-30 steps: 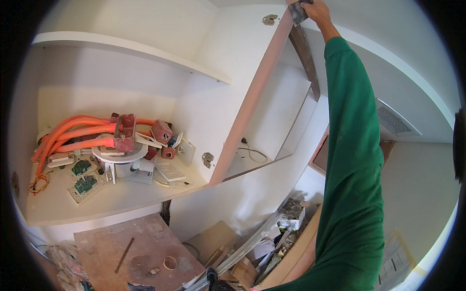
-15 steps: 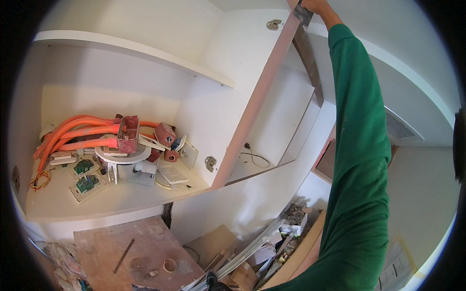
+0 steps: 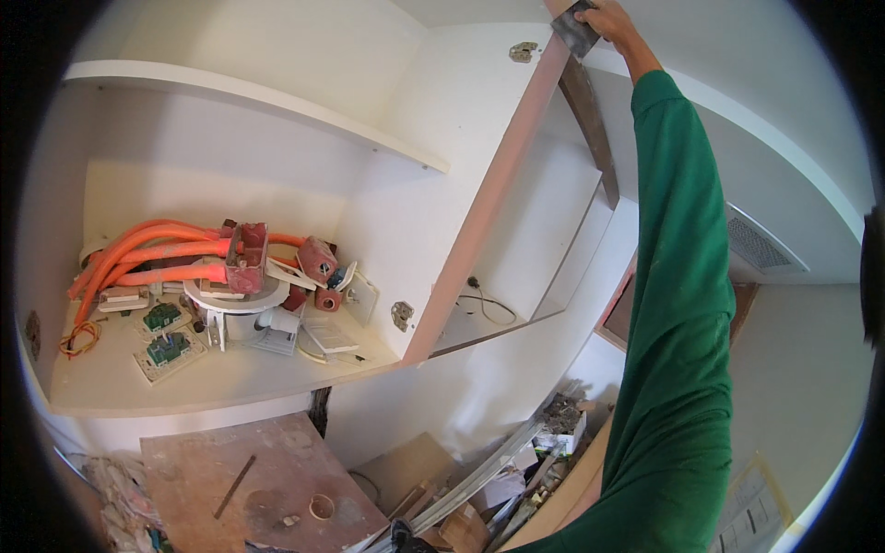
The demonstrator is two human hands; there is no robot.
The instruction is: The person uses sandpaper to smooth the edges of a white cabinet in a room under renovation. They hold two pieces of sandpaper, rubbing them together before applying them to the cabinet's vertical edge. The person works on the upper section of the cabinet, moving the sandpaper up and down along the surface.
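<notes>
My right hand point(image 3: 608, 20), at the end of a raised green sleeve, is closed on a scraper with a wide dark metal blade point(image 3: 575, 33). Its handle is mostly hidden in the fingers. The blade lies against the upper end of a pinkish front edge strip point(image 3: 487, 207) on a white cabinet's upright panel. A metal hinge plate point(image 3: 523, 52) sits on the panel just left of the blade. My left hand is out of view.
Orange conduits point(image 3: 175, 251) with red junction boxes point(image 3: 247, 259) and green-backed sockets point(image 3: 169, 348) lie in the cabinet under a white shelf point(image 3: 249, 89). Below stands a stained board point(image 3: 212, 461). Debris and offcuts point(image 3: 544, 452) are piled along the wall. A vent point(image 3: 758, 238) is at right.
My right hand and the scraper have come slightly lower in view, so more of the blade shows. The whole view has shifted a little. The scraper stays in my grip.
</notes>
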